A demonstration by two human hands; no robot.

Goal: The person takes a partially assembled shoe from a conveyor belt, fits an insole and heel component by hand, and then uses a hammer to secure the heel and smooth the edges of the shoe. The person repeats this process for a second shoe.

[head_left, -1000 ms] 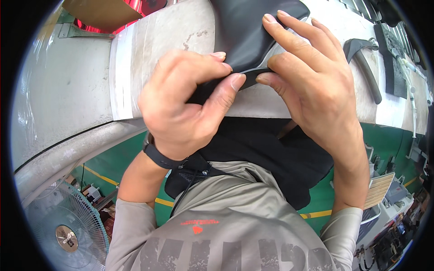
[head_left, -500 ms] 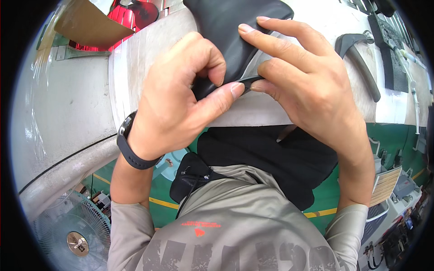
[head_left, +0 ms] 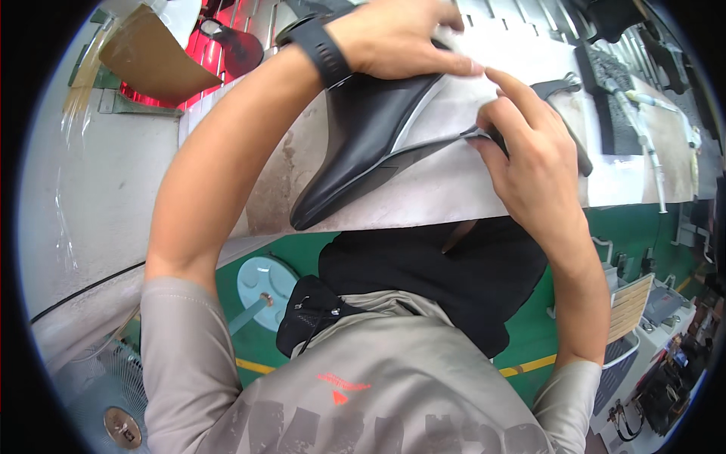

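A black pointed shoe (head_left: pixel 355 129), perhaps a boot, lies tilted on the bench, its toe toward me and to the left. Along its side runs a thin dark sole (head_left: pixel 412 157), lying at the toe and standing away from the shoe farther back. My right hand (head_left: pixel 533 144) is closed on the free end of this sole, pinching it between thumb and fingers. Across the upper part of the shoe reaches my left hand (head_left: pixel 401 38), thumb stretched toward my right fingertips. Its other fingers are smeared and partly hidden, so their hold is unclear.
A hammer (head_left: pixel 571 113) lies just beyond my right hand. Brown cardboard (head_left: pixel 155 49) and red shiny material (head_left: pixel 215 57) are at the far left. A light-blue round stool (head_left: pixel 266 291) stands below the bench, with a fan (head_left: pixel 113 393) at lower left.
My left hand has left the sole edge and moved up and away across the shoe. My right hand has shifted right with the sole end, and the shoe's toe now shows.
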